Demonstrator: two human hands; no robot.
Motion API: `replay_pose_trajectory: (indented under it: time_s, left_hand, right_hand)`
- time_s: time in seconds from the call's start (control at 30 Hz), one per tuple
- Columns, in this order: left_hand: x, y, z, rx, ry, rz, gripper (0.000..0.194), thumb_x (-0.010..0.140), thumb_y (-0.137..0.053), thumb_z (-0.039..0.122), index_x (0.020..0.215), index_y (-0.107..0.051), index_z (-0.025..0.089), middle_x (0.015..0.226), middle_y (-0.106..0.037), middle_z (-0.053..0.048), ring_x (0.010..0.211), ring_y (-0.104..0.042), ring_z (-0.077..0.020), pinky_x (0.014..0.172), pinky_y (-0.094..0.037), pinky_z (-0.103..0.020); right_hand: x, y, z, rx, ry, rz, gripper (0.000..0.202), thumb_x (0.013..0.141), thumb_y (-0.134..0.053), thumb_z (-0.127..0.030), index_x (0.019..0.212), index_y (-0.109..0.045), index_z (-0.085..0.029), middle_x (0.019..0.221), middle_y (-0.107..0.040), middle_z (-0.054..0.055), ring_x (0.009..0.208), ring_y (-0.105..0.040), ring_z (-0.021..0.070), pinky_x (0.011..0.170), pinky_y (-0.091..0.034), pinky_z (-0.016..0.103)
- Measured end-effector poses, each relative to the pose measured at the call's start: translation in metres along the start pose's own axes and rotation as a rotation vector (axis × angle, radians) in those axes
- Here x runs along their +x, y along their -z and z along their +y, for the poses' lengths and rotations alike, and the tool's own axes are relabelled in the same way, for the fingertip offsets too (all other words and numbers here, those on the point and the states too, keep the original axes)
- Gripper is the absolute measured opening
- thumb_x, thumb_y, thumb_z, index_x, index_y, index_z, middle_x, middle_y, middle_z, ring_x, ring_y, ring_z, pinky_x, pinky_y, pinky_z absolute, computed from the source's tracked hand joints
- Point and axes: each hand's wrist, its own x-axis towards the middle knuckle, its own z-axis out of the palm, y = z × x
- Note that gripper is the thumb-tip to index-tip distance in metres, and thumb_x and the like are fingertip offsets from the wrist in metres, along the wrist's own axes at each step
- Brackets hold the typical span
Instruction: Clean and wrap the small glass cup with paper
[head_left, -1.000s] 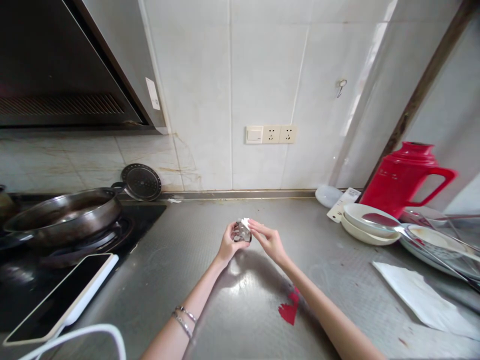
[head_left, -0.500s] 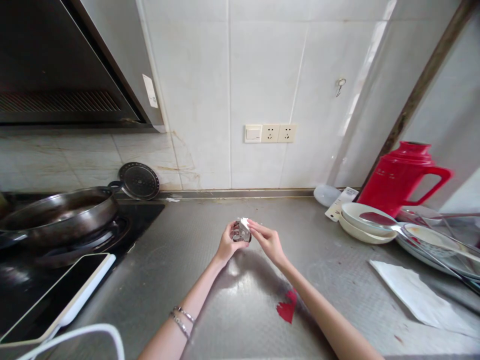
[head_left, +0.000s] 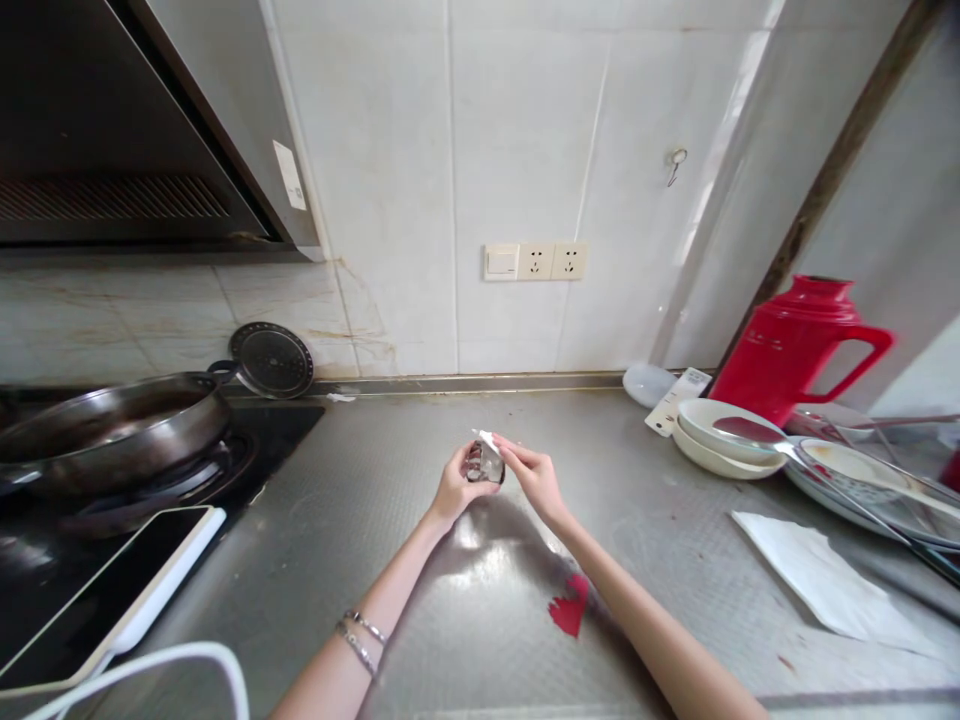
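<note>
At the near edge a white cable (head_left: 217, 650) and a phone (head_left: 112, 600) run out of view. Beyond the red scrap (head_left: 570, 606), the left hand (head_left: 455, 487) curls round a small glass (head_left: 487, 464) above the middle of the bench (head_left: 360, 540), its fingers hiding part of it. The right hand (head_left: 534, 478) pinches white tissue (head_left: 486, 438) at the glass's rim; the tissue's extent is unclear. Bare metal surrounds both hands, between the hob (head_left: 285, 440) and the stacked bowls (head_left: 731, 465), back to the wall (head_left: 517, 330).
</note>
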Motion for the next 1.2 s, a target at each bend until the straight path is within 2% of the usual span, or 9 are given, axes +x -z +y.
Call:
replay_pose_trajectory:
  time_s: [0.1,0.2,0.3,0.4,0.5,0.7,0.93,1.03,1.2]
  left_hand:
    - [0.000,-0.001,0.002,-0.035,0.030,0.042,0.063,0.049,-0.080,0.009,0.109,-0.061,0.015,0.107,-0.067,-0.008,0.095,-0.061,-0.0210,0.084,-0.046,-0.029]
    - [-0.001,-0.002,0.003,-0.107,0.072,0.056,0.057,0.055,-0.078,0.016,0.110,-0.062,0.016,0.105,-0.068,-0.008,0.093,-0.062,-0.0213,0.079,-0.050,-0.030]
    - [-0.002,-0.002,0.004,-0.153,0.101,0.008,0.052,0.060,-0.075,0.023,0.110,-0.062,0.015,0.099,-0.068,-0.007,0.088,-0.064,-0.0206,0.075,-0.052,-0.030]
    - [-0.004,-0.003,0.004,-0.144,0.109,-0.049,0.050,0.062,-0.075,0.026,0.110,-0.062,0.015,0.097,-0.067,-0.007,0.083,-0.064,-0.0191,0.073,-0.053,-0.030]
    - [-0.005,-0.004,0.003,-0.147,0.127,-0.063,0.050,0.063,-0.074,0.029,0.110,-0.061,0.015,0.095,-0.066,-0.007,0.080,-0.063,-0.0184,0.069,-0.054,-0.031]
    - [-0.004,-0.002,0.001,-0.133,0.131,-0.066,0.052,0.066,-0.073,0.034,0.112,-0.060,0.016,0.100,-0.065,-0.008,0.085,-0.062,-0.0202,0.068,-0.055,-0.032]
    - [-0.001,-0.001,0.000,-0.010,0.055,-0.071,0.053,0.061,-0.076,0.030,0.110,-0.062,0.015,0.098,-0.068,-0.007,0.089,-0.063,-0.0199,0.074,-0.050,-0.027]
    - [-0.001,-0.002,-0.003,0.036,0.030,-0.059,0.050,0.063,-0.076,0.029,0.109,-0.063,0.016,0.098,-0.069,-0.006,0.088,-0.063,-0.0201,0.074,-0.050,-0.027]
    - [-0.001,-0.006,-0.006,0.126,0.021,-0.100,0.037,0.062,-0.078,0.027,0.095,-0.069,0.014,0.093,-0.071,-0.007,0.084,-0.064,-0.0209,0.075,-0.048,-0.028]
  right_hand:
    - [-0.003,-0.001,-0.001,0.026,-0.037,0.044,0.029,0.082,-0.063,-0.041,0.103,-0.073,-0.022,0.114,-0.068,0.006,0.115,-0.059,0.0299,0.104,-0.041,0.048]
    - [-0.006,-0.007,-0.002,0.004,0.034,0.072,0.026,0.082,-0.064,-0.038,0.101,-0.073,-0.024,0.115,-0.067,0.005,0.115,-0.059,0.0283,0.108,-0.037,0.048]
    - [-0.006,-0.008,-0.002,0.012,0.074,0.083,0.025,0.081,-0.065,-0.038,0.100,-0.074,-0.025,0.114,-0.068,0.005,0.115,-0.059,0.0275,0.108,-0.037,0.047]
    - [-0.003,-0.003,-0.002,0.054,0.009,0.088,0.030,0.080,-0.065,-0.041,0.104,-0.072,-0.024,0.114,-0.068,0.005,0.113,-0.061,0.0285,0.103,-0.042,0.047]
    - [-0.002,0.000,-0.003,0.069,-0.013,0.073,0.030,0.080,-0.065,-0.041,0.103,-0.072,-0.024,0.114,-0.068,0.005,0.113,-0.061,0.0288,0.102,-0.043,0.047]
    - [-0.003,0.001,-0.006,0.006,0.139,-0.047,0.021,0.081,-0.065,-0.039,0.095,-0.075,-0.026,0.115,-0.068,0.004,0.119,-0.057,0.0270,0.109,-0.035,0.048]
    - [0.003,0.007,-0.004,0.056,-0.044,-0.006,0.032,0.078,-0.065,-0.046,0.098,-0.075,-0.023,0.112,-0.069,0.007,0.112,-0.061,0.0300,0.101,-0.044,0.048]
    - [-0.001,0.005,-0.009,-0.005,0.045,-0.044,0.025,0.081,-0.064,-0.042,0.095,-0.075,-0.024,0.112,-0.069,0.006,0.114,-0.060,0.0291,0.103,-0.041,0.049]
    - [-0.005,0.002,-0.015,-0.196,0.281,-0.219,0.018,0.085,-0.060,-0.033,0.095,-0.075,-0.031,0.110,-0.070,0.003,0.115,-0.060,0.0264,0.109,-0.033,0.054]
